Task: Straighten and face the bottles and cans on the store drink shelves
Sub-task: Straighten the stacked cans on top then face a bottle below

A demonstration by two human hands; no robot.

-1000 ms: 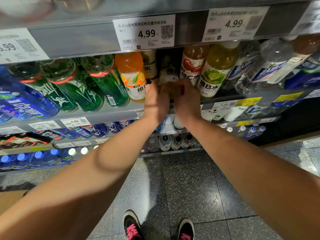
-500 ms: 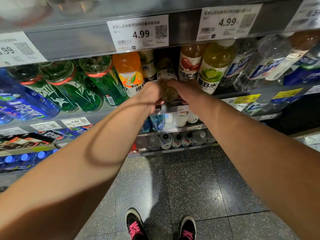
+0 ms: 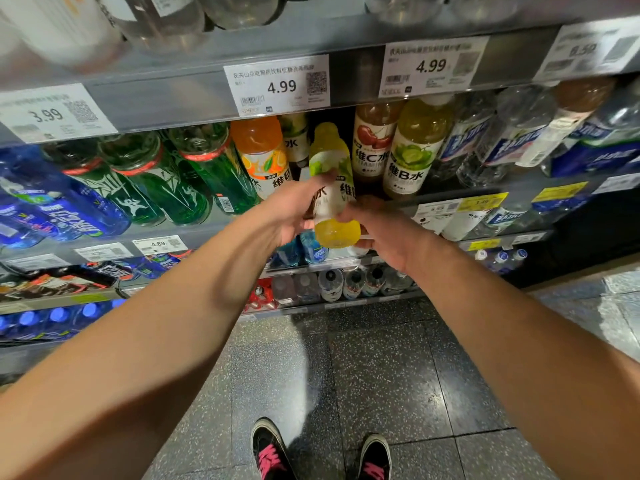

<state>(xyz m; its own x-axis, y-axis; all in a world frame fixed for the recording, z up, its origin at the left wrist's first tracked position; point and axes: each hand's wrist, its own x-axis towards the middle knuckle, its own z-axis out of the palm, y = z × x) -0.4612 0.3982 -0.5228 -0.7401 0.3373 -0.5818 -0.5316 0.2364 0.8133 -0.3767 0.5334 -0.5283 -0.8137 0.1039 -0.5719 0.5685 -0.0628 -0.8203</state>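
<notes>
**Yellow bottle pulled out of its row**

The shelf [image 3: 194,233] shows a dark gap between the orange bottle [image 3: 261,155] and the red-label bottle [image 3: 372,142]. The yellow bottle [image 3: 332,188], half a second ago back in that gap, is now held out in front. The left hand [image 3: 294,211] and right hand [image 3: 388,233] both grip it, fingers curled round. Likely it is being turned label-forward before going back.
</notes>
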